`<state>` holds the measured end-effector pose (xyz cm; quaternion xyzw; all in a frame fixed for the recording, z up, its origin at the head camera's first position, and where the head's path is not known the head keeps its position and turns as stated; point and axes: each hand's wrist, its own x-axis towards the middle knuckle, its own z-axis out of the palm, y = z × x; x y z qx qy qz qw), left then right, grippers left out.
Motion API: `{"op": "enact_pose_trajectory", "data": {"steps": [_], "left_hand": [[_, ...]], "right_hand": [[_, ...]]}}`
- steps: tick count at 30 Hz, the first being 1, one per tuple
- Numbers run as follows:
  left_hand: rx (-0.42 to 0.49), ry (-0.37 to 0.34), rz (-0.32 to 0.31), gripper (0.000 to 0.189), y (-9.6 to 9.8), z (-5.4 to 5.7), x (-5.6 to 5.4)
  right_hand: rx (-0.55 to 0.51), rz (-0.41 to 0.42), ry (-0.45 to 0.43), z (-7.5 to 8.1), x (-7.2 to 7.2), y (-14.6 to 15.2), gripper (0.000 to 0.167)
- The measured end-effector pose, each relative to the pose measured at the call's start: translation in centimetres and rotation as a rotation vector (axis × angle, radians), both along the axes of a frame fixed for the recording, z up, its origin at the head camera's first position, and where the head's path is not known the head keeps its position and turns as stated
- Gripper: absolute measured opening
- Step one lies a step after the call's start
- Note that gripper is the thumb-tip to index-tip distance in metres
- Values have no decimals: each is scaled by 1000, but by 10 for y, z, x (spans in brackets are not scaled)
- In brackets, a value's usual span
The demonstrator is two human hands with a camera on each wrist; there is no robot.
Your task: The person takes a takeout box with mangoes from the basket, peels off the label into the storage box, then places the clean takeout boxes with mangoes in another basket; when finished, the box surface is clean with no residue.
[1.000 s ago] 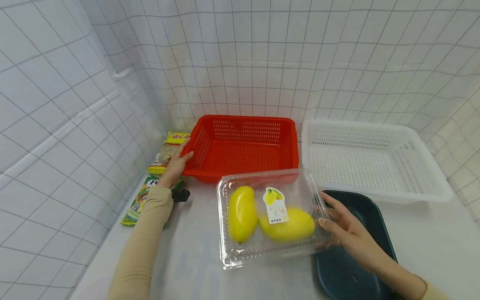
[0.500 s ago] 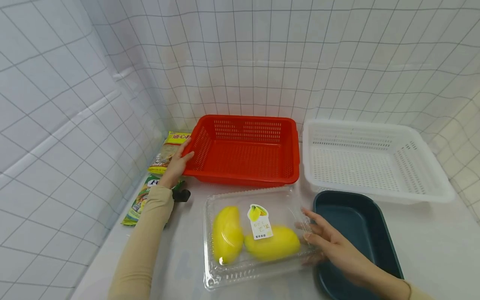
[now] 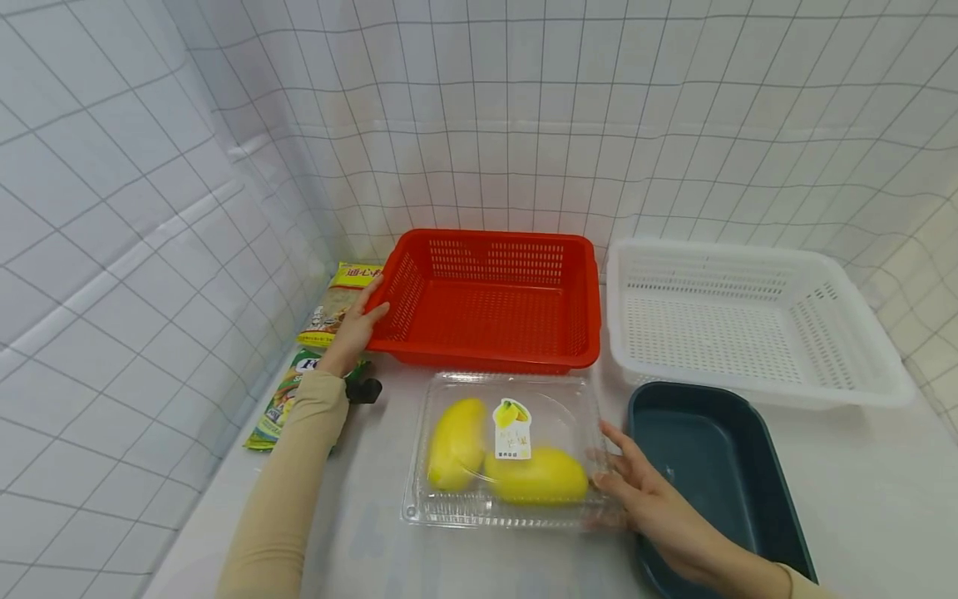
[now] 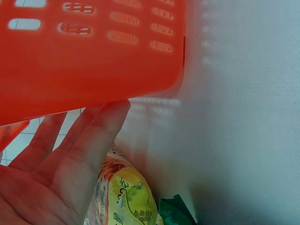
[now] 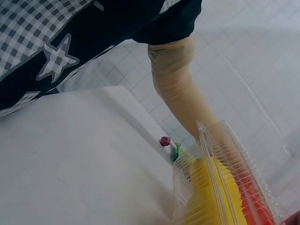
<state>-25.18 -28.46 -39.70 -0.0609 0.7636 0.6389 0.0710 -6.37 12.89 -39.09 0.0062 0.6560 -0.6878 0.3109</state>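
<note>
In the head view my right hand [image 3: 659, 507] grips the right end of a clear plastic clamshell box [image 3: 554, 399]. Two yellow mangoes [image 3: 458, 445] show through its lid, which bears a mango label [image 3: 512, 428]. The box sits level in front of the red basket [image 3: 494, 320]; whether its base touches the table cannot be told. My left hand [image 3: 353, 333] touches the basket's left side. The left wrist view shows its fingers [image 4: 96, 136] straight under the red rim. In the right wrist view the box [image 5: 220, 183] fills the lower right corner, and most of the right hand is out of frame.
A white basket [image 3: 718, 324] stands right of the red one. Nearer, a dark blue tray [image 3: 711, 457] lies beside the right hand. A yellow food packet [image 3: 329, 308] and a green one [image 3: 280, 408] lie on the left. Gridded cloth [image 3: 486, 108] hangs behind.
The right hand has brought the clamshell box left and down, away from over the red basket's front rim, and turned it straighter. The left hand stays at the basket.
</note>
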Motion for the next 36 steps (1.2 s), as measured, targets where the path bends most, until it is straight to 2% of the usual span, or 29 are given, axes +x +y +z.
{"op": "enact_pose_trajectory", "data": {"steps": [4,5,7,9,13,19,23,26,32,36], "left_hand": [[6,-2,5,57,2,4,2],[11,-6,4,58,4,8,5],[15,-8,0,58,6,13,8],[5,-7,-1,58,6,14,9],[4,-4,1,58,5,9,7],[-11,11,8,57,-2,-7,-2],[-43,27,9,56,-4,-11,-4],[-30,14,13,56,-2,-6,-2],[4,-4,3,59,5,10,8],[-4,-10,0,59,7,14,10]], "right_hand": [[25,-17,-31,-2,1,-5,74],[25,-18,-36,-2,1,-7,74],[18,-13,-40,-4,2,-9,75],[-3,-4,-44,-6,3,-12,76],[-10,-5,-49,-10,4,-16,77],[90,-46,-55,-16,7,-21,77],[60,-54,-56,-19,10,-22,76],[29,-54,-72,-20,11,-23,77],[-2,-70,-97,-21,10,-24,77],[-2,-85,-96,-23,10,-24,78]]}}
